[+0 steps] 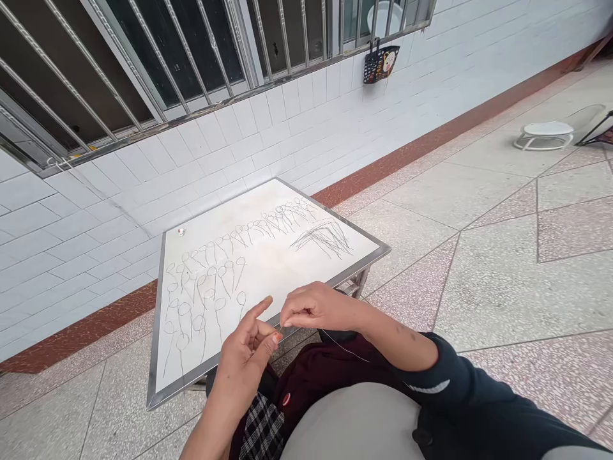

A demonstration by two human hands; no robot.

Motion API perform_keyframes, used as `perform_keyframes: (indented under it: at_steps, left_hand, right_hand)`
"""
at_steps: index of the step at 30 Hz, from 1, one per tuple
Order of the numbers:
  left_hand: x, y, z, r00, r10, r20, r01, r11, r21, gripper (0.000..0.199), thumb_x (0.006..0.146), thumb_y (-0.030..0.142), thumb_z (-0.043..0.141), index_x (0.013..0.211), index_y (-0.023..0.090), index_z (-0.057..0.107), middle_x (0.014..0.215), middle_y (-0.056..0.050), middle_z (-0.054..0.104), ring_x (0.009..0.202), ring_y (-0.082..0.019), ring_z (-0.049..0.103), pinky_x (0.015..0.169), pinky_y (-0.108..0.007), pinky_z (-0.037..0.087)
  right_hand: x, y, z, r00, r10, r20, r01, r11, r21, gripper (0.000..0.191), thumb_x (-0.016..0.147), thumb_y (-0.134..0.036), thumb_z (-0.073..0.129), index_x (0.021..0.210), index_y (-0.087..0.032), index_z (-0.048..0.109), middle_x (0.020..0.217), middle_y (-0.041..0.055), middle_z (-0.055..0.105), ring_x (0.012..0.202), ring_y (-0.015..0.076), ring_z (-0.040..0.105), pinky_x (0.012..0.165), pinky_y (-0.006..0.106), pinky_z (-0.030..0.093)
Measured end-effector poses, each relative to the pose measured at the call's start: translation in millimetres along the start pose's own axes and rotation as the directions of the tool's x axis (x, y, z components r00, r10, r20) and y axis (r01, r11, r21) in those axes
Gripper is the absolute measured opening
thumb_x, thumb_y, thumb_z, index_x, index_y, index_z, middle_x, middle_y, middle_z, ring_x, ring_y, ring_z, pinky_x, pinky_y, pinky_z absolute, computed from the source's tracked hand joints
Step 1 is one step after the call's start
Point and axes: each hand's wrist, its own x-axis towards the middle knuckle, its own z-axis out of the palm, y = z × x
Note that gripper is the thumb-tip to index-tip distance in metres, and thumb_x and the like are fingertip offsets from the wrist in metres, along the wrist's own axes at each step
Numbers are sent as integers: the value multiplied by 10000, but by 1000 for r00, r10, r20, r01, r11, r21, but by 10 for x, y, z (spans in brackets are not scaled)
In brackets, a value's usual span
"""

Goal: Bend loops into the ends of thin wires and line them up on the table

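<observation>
A thin wire [345,349] runs between my hands just off the near edge of the table, its loose tail trailing to the right over my lap. My left hand [246,351] pinches it between thumb and a finger, with another finger sticking out. Close against it, my right hand [318,308] grips the same wire with its fingertips; the bit between the fingers is too small to make out. On the white tabletop [268,281] lie several looped wires [220,304] in rows, each a ring with a tail. A loose pile of bent wires [325,237] rests at the right.
A small white and red object [181,232] sits at the table's far left corner. Behind stands a tiled wall [230,147] with barred windows; a patterned bag [380,64] hangs from the bars. A white stool [544,134] stands on the floor far right.
</observation>
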Motion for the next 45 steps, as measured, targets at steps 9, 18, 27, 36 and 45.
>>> perform_keyframes:
  at_steps: [9,18,27,36,45]
  left_hand:
    - [148,77,91,989,51,-137,-52,999,1,549,836,331,585,1356,234,437,738,20,562,681,-139,490,689,-276,407]
    - [219,156,318,925,171,-340,-47,938,344,482,862,352,524,1339,309,476,859,3,653,719,-175,557,719,-297,398]
    - [345,87,444,901,285,-327,-120,888,444,465,881,282,472,1345,305,487,873,-34,644,799,-210,549,766,-325,391]
    - [375,62,409,914,268,-305,-80,856,511,491,854,245,515,1339,320,501,735,-14,630,660,-188,501,643,-295,367]
    - [302,65,329,891,293,-347,-60,833,550,489,893,264,460,1380,293,433,888,-27,652,800,-203,577,724,-324,405]
  right_hand:
    - [-82,-66,17,960,182,-212,-193,981,-29,137,850,-229,579,981,-188,564,638,-70,482,552,73,425,553,177,330]
    - [-36,-42,179,942,135,-307,-168,982,-81,66,851,-158,522,884,-192,567,657,-52,495,560,78,434,543,182,329]
    - [-26,-28,294,856,233,-462,-340,926,-162,54,811,-145,515,820,-192,536,617,-56,506,524,80,430,513,187,298]
    - [-18,8,490,847,187,-497,-390,855,-343,87,825,-137,476,761,-189,504,630,-23,558,545,107,480,507,225,261]
    - [-5,-89,428,856,334,-394,-331,940,78,126,833,-188,564,954,-206,533,687,-50,574,586,96,526,576,201,401]
